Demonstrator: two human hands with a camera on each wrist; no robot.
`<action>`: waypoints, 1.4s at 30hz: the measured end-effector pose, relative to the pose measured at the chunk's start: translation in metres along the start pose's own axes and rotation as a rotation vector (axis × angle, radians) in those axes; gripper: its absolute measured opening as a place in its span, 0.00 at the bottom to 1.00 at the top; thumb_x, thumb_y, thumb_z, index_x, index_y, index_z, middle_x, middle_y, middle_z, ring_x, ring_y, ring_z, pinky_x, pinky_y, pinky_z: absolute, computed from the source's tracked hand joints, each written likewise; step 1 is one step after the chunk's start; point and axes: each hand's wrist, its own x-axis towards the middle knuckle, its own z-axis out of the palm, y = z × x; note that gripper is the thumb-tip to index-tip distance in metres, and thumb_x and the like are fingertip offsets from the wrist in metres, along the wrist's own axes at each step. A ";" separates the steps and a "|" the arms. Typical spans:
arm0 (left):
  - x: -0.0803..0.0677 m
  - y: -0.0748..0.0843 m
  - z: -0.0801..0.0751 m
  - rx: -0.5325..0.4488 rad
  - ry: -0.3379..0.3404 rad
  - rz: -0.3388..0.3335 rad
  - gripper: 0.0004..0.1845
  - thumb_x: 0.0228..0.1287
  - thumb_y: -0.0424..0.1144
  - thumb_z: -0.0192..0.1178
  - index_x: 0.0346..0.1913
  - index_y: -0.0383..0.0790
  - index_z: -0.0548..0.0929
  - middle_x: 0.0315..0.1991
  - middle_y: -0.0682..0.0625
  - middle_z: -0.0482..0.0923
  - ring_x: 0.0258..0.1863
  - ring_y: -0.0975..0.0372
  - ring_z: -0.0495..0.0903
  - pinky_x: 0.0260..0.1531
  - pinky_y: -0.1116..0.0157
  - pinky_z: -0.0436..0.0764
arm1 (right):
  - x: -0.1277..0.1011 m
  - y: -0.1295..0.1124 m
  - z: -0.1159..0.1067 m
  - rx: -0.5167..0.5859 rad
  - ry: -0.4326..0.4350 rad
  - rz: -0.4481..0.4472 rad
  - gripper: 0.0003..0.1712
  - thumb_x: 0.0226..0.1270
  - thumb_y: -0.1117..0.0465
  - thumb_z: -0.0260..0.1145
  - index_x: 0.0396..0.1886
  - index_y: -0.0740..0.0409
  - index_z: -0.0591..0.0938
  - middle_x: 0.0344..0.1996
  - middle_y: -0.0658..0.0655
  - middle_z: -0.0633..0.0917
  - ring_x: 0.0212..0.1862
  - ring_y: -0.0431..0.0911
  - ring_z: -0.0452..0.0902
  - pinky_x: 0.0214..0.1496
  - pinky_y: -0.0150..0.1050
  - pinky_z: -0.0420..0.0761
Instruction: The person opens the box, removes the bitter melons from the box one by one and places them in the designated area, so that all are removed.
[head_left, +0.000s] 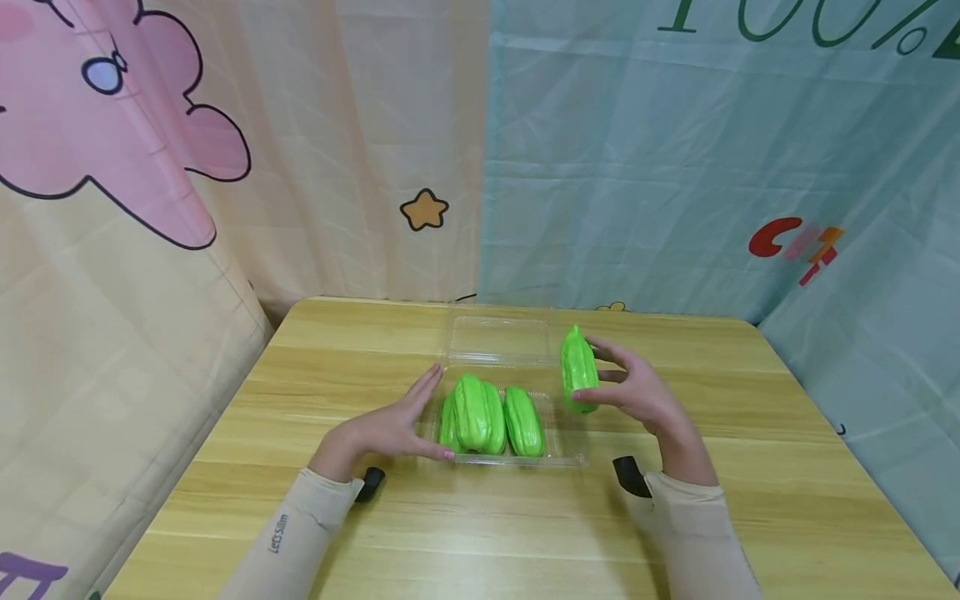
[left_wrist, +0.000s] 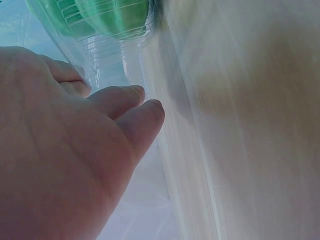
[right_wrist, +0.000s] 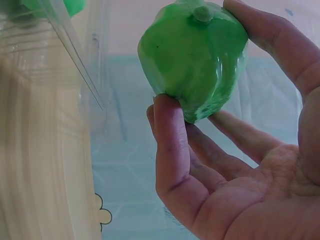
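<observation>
Sleeves of pale beige cloth (head_left: 300, 533) lie nearest in the head view, both forearms reaching over the near edge of the wooden table (head_left: 750, 500). At the middle of the table sits a clear plastic tray (head_left: 570, 457) with its hinged lid (head_left: 495, 340) laid open toward the far edge, and 2 ridged green gourds (head_left: 480, 415) lie side by side in it. The left hand (head_left: 390, 429) rests with straight, relaxed fingers against the tray's left side, gripping nothing. The right hand (head_left: 637, 392), just to the right of the tray, pinches a 3rd green gourd (head_left: 579, 371) between thumb and fingers, holding it upright above the table near the tray's right rim. From the left wrist, the left hand (left_wrist: 60, 165) shows its palm with fingers (left_wrist: 145, 120) extended alongside the tray's clear ribbed wall (left_wrist: 115, 45), green showing through it; whether skin touches plastic is hard to tell there. From the right wrist, the right hand (right_wrist: 225, 165) has thumb and fingertips (right_wrist: 167, 115) curled round the glossy green gourd (right_wrist: 195, 55), stem end facing the camera, with the tray's clear edge (right_wrist: 65, 40) to the left.
</observation>
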 end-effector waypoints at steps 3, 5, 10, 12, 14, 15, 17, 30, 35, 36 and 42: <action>0.000 0.000 0.000 0.003 0.002 0.003 0.71 0.54 0.59 0.74 0.80 0.41 0.27 0.80 0.44 0.21 0.78 0.45 0.32 0.72 0.44 0.50 | -0.002 0.000 -0.004 -0.011 0.012 -0.003 0.56 0.55 0.65 0.79 0.80 0.58 0.59 0.74 0.67 0.61 0.67 0.68 0.67 0.51 0.47 0.83; 0.000 -0.001 0.000 0.004 0.001 0.003 0.71 0.55 0.59 0.74 0.80 0.42 0.27 0.80 0.44 0.20 0.78 0.45 0.32 0.72 0.44 0.50 | -0.002 0.000 -0.006 -0.018 0.019 -0.001 0.56 0.55 0.65 0.79 0.80 0.58 0.59 0.74 0.68 0.62 0.67 0.68 0.67 0.50 0.46 0.83; 0.000 -0.003 0.000 0.007 0.000 0.003 0.71 0.55 0.59 0.74 0.80 0.42 0.27 0.80 0.44 0.20 0.78 0.46 0.31 0.72 0.45 0.49 | -0.004 0.000 -0.011 -0.007 0.032 0.011 0.56 0.55 0.67 0.79 0.80 0.60 0.58 0.74 0.68 0.61 0.66 0.68 0.68 0.50 0.45 0.83; 0.000 -0.003 0.000 0.008 0.001 0.004 0.71 0.55 0.59 0.74 0.80 0.42 0.27 0.80 0.44 0.20 0.78 0.46 0.31 0.72 0.45 0.49 | -0.004 0.001 -0.013 -0.009 0.039 0.015 0.56 0.55 0.67 0.79 0.80 0.60 0.58 0.74 0.69 0.60 0.66 0.69 0.68 0.50 0.44 0.83; 0.000 -0.003 0.000 0.007 0.003 0.007 0.71 0.55 0.59 0.74 0.80 0.42 0.27 0.80 0.44 0.20 0.78 0.46 0.31 0.72 0.44 0.49 | -0.005 0.001 -0.014 -0.008 0.041 0.015 0.56 0.56 0.67 0.78 0.80 0.59 0.57 0.74 0.70 0.59 0.67 0.69 0.67 0.50 0.45 0.83; 0.000 -0.003 0.000 0.008 0.005 0.010 0.71 0.54 0.59 0.74 0.80 0.42 0.27 0.80 0.43 0.21 0.78 0.46 0.31 0.72 0.44 0.49 | -0.006 0.001 -0.015 -0.009 0.041 0.016 0.57 0.56 0.66 0.78 0.81 0.59 0.56 0.75 0.70 0.59 0.67 0.69 0.67 0.51 0.46 0.83; 0.000 -0.002 0.000 0.010 0.006 0.014 0.72 0.54 0.59 0.75 0.80 0.41 0.27 0.80 0.43 0.21 0.78 0.46 0.31 0.72 0.45 0.49 | -0.007 0.001 -0.017 -0.011 0.040 0.017 0.57 0.57 0.65 0.78 0.81 0.57 0.55 0.75 0.71 0.57 0.67 0.70 0.66 0.52 0.47 0.83; 0.001 -0.001 0.000 0.010 0.004 0.012 0.71 0.54 0.58 0.75 0.80 0.41 0.27 0.80 0.44 0.20 0.78 0.46 0.31 0.72 0.44 0.49 | -0.012 0.007 -0.033 -0.057 0.074 0.047 0.56 0.60 0.65 0.77 0.81 0.58 0.54 0.75 0.71 0.57 0.68 0.70 0.65 0.52 0.48 0.82; 0.001 0.000 -0.001 0.011 0.002 0.007 0.72 0.54 0.59 0.75 0.80 0.42 0.27 0.80 0.44 0.20 0.78 0.45 0.31 0.72 0.44 0.49 | -0.012 0.014 -0.040 -0.054 0.069 0.065 0.56 0.60 0.66 0.77 0.81 0.58 0.54 0.76 0.72 0.55 0.69 0.70 0.63 0.52 0.48 0.82; 0.001 0.000 -0.001 0.013 0.002 0.007 0.72 0.54 0.59 0.75 0.80 0.42 0.27 0.80 0.44 0.20 0.78 0.45 0.31 0.72 0.44 0.49 | -0.012 0.015 -0.041 -0.056 0.070 0.071 0.56 0.60 0.66 0.77 0.81 0.58 0.54 0.76 0.72 0.54 0.69 0.70 0.63 0.52 0.49 0.82; 0.000 0.001 -0.002 0.030 -0.004 -0.006 0.73 0.53 0.62 0.74 0.80 0.42 0.26 0.80 0.44 0.20 0.78 0.47 0.31 0.73 0.46 0.49 | -0.012 0.024 -0.049 -0.093 0.093 0.126 0.57 0.60 0.64 0.77 0.82 0.59 0.53 0.76 0.72 0.54 0.69 0.70 0.63 0.52 0.45 0.82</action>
